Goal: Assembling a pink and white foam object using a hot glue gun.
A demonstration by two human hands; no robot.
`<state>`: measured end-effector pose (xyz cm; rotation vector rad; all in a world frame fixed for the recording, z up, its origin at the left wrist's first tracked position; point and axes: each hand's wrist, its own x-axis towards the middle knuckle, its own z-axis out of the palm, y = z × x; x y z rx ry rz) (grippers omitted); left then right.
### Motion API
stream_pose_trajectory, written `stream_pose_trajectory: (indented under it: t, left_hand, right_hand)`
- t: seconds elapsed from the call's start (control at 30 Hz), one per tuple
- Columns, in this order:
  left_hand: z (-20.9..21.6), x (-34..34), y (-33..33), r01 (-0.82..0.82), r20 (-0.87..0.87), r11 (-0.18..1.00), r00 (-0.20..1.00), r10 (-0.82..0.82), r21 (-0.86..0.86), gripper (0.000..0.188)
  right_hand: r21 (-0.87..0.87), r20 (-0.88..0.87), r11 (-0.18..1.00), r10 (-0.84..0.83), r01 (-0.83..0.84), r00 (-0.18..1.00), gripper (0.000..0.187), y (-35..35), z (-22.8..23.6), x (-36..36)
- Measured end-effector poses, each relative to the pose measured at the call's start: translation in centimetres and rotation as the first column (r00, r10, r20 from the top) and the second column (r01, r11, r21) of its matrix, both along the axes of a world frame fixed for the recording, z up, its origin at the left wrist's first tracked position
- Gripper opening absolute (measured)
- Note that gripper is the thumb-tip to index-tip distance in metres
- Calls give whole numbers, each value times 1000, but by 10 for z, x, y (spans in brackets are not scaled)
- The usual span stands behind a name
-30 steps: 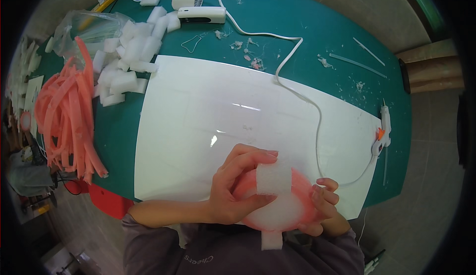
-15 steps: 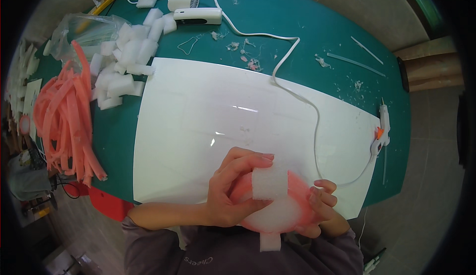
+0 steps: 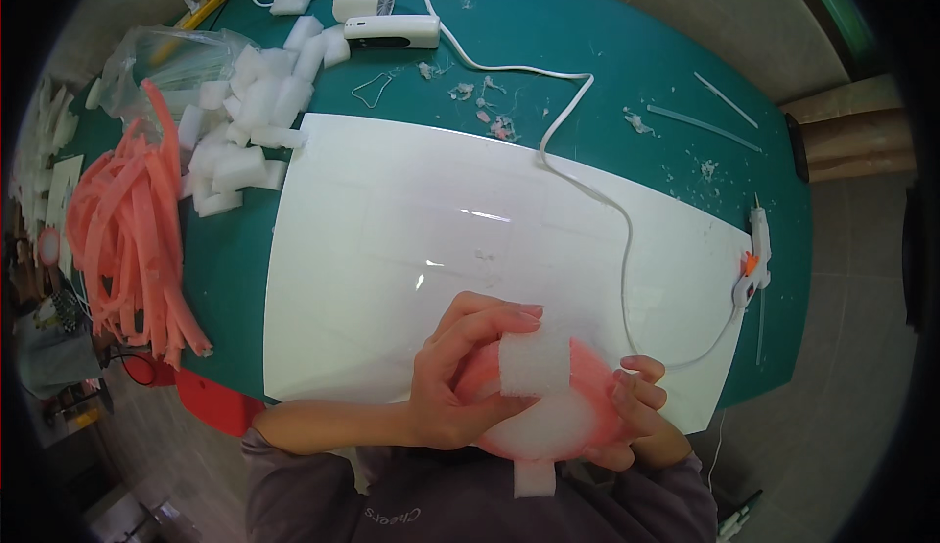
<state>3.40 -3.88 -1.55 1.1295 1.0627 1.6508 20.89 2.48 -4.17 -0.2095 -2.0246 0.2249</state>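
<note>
1. Little is changing since the earlier frame: both hands are keeping their place at 6 o'clock, and only the camera view is shifting slightly.
2. I am seeing the left hand [image 3: 455, 381] clamping the white foam strip [image 3: 535, 364] onto the pink foam ring [image 3: 563, 401], thumb on top.
3. My right hand [image 3: 638, 408] is cupping the ring from 3 o'clock, fingers closed on it, over the near edge of the white sheet [image 3: 392, 249].
4. I am judging that the wrapping step is in progress; next move is needing steady pressure, perhaps the glue gun [image 3: 752, 259] at 3 o'clock.

Green table [image 3: 627, 63] under white sheet [image 3: 411, 249]
</note>
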Motion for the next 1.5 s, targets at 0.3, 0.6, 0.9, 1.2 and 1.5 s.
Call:
stream_pose_trajectory:
  t: [0.3,0.6,0.9,1.2,1.5]
  left_hand:
    - [2,0,0,6,16,1000,1000,-6,-15,48]
    - [3,-1,1,46,68,998,997,-43,-45,47]
    - [4,-2,6,38,212,976,977,9,-216,46]
    - [5,-2,13,65,408,918,906,110,-392,49]
    - [7,-3,15,66,494,887,848,192,-458,54]
  right_hand:
    - [30,33,999,37,-38,999,32,4,3,0]
    - [32,27,999,29,-30,999,32,7,1,-2]
    - [-131,182,982,158,-136,970,45,15,1,7]
    - [-435,185,885,271,-168,945,82,19,13,-5]
    - [-476,220,866,283,-150,933,82,23,19,-8]
